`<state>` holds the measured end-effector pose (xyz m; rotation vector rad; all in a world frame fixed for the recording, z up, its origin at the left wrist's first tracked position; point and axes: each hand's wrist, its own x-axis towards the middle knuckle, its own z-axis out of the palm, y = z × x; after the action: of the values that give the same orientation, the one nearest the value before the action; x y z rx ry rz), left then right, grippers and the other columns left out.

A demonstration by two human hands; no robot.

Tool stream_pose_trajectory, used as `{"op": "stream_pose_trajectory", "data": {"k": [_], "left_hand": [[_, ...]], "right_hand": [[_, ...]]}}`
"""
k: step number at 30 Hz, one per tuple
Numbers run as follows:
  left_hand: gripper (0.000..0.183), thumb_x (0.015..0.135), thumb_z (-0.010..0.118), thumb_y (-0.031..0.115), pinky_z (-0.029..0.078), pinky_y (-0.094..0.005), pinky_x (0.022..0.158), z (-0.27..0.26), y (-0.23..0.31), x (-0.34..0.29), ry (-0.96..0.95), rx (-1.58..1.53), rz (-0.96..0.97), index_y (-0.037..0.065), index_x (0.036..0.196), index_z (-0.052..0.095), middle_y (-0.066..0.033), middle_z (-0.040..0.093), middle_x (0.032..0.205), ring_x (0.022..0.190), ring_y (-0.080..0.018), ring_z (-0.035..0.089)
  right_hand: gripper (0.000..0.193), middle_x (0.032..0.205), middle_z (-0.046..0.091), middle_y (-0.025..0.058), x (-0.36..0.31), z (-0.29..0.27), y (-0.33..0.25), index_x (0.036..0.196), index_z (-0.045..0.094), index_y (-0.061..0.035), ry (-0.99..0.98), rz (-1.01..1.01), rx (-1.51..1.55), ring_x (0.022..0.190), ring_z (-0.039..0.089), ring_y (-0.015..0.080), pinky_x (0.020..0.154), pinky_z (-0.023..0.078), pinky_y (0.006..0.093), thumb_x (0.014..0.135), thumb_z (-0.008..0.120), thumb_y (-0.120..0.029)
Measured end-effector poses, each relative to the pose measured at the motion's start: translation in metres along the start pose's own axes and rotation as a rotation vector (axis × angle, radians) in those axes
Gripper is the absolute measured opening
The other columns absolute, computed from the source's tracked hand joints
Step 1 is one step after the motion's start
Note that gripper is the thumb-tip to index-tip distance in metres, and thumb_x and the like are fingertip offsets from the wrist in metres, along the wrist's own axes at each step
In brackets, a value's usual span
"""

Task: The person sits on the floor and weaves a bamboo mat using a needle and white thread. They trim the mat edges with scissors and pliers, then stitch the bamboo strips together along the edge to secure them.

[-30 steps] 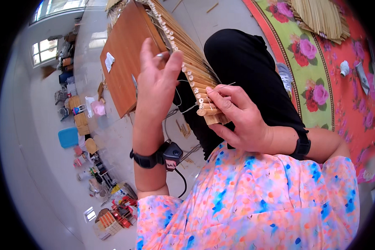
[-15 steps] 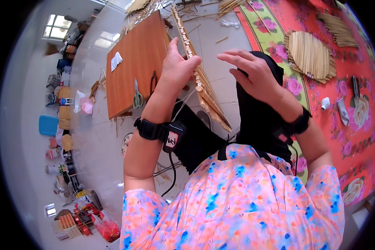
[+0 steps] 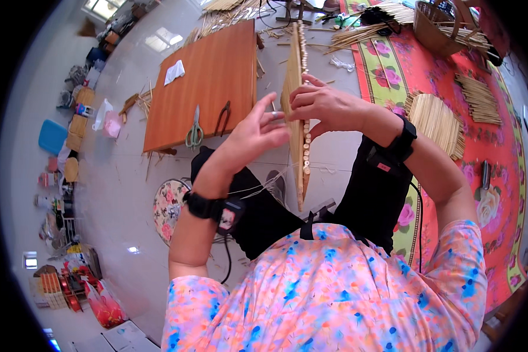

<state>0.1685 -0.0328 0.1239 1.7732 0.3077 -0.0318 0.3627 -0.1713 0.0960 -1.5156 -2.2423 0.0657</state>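
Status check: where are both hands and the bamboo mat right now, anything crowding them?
Left hand open, fingers against the bamboo-stick mat. Right hand gripping the mat's edge; mat held on edge. Thin strings trailing from it. Scissors and pliers lie apart on the wooden table.

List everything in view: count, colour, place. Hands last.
Bamboo stick mat: one, tan, upright edge-on between both hands.
String: thin pale strands, trailing from the mat's lower part.
Low table: one, orange-brown, on the floor ahead.
Scissors: one, green handles, near table edge.
Pliers: one, dark, beside the scissors.
White cloth: one, on the table's far left.
Floral rug: one, red, to the right.
Woven round mat: one, tan, on the rug.
Basket: one, brown, top right.
Left hand: fingers spread against the mat.
Right hand: pinching the mat's edge.
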Motion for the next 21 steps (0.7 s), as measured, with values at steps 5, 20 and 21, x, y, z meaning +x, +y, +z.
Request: {"op": "stream_pose_trajectory", "data": {"k": [5, 20, 21], "left_hand": [[0.059, 0.080, 0.074, 0.023, 0.049, -0.0268, 0.075, -0.036, -0.017, -0.050, -0.419, 0.551, -0.137, 0.002, 0.130, 0.052, -0.0048, 0.067, 0.093, 0.084, -0.0128, 0.062], [0.058, 0.089, 0.065, 0.027, 0.042, -0.0387, 0.097, -0.162, 0.108, 0.044, 0.992, 0.475, 0.429, 0.008, 0.139, 0.044, -0.0166, 0.052, 0.130, 0.121, -0.0270, 0.050], [0.059, 0.088, 0.066, 0.028, 0.041, -0.0394, 0.099, -0.173, 0.111, 0.045, 1.193, 0.749, 0.530, 0.009, 0.140, 0.043, -0.0176, 0.051, 0.132, 0.123, -0.0287, 0.049]], "right_hand": [[0.035, 0.093, 0.059, 0.0038, -0.006, -0.005, 0.023, 0.092, 0.064, -0.0083, 0.030, -0.125, -0.020, 0.108, 0.055, 0.0255, 0.113, 0.025, 0.0522, 0.066, 0.078, -0.027], [0.035, 0.070, 0.054, 0.0146, -0.029, -0.066, 0.046, 0.093, 0.064, -0.0035, 0.499, 0.303, -0.085, 0.061, 0.054, 0.0317, 0.057, 0.044, 0.0379, 0.076, 0.078, -0.030], [0.035, 0.066, 0.052, 0.0151, -0.022, -0.071, 0.040, 0.088, 0.063, -0.0026, 0.506, 0.334, -0.091, 0.059, 0.051, 0.0311, 0.056, 0.043, 0.0376, 0.076, 0.079, -0.031]]}}
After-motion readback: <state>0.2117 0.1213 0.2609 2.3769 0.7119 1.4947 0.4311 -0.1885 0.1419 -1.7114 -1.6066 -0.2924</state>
